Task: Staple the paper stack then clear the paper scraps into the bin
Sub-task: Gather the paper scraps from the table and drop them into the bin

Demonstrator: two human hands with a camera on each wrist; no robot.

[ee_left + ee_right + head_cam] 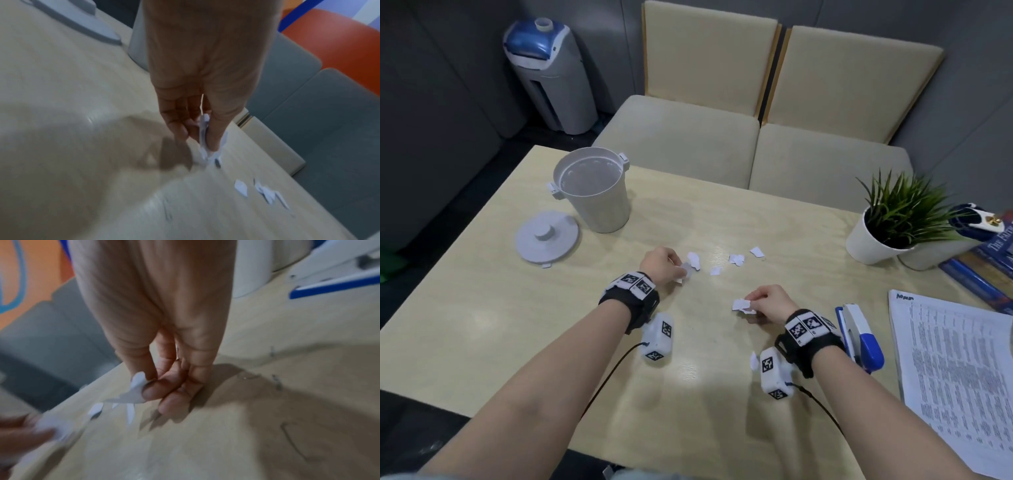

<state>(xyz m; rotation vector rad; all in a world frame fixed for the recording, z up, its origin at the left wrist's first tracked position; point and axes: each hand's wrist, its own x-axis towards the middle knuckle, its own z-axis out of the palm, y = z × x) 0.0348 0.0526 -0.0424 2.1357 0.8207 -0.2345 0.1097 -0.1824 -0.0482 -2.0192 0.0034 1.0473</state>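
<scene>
Left fingers (213,129) clenched in a pinch on a crumpled bunch of paper scraps (205,146), tips lowered to the surface (482,325). Right fingers (152,392) likewise pinched on a single white scrap (131,394), thumb against forefinger, remaining digits curled beneath. Left hand (662,265) placed at about 11 o'clock from right hand (770,305), the two well apart. Loose scraps (738,259) scattered at roughly 3 o'clock from the left hand and at 12 o'clock from the right, in a loose row running left to right; one more scrap (753,360) beside the right wrist. Open bin (594,188) upright at about 11 o'clock from the left hand, its lid (546,236) laid flat just beside it at 8 o'clock. Left hand judged the nearer to the bin; right hand judged the nearer to the farthest loose scraps. Stapler (859,337) parked at 3 o'clock from the right wrist, paper stack (959,370) farther out along the same line at the surface edge. Stapling step judged complete, though no staple discernible in the stack. Coming move judged to depend on carrying both pinched loads toward 11 o'clock, over the bin rim.
</scene>
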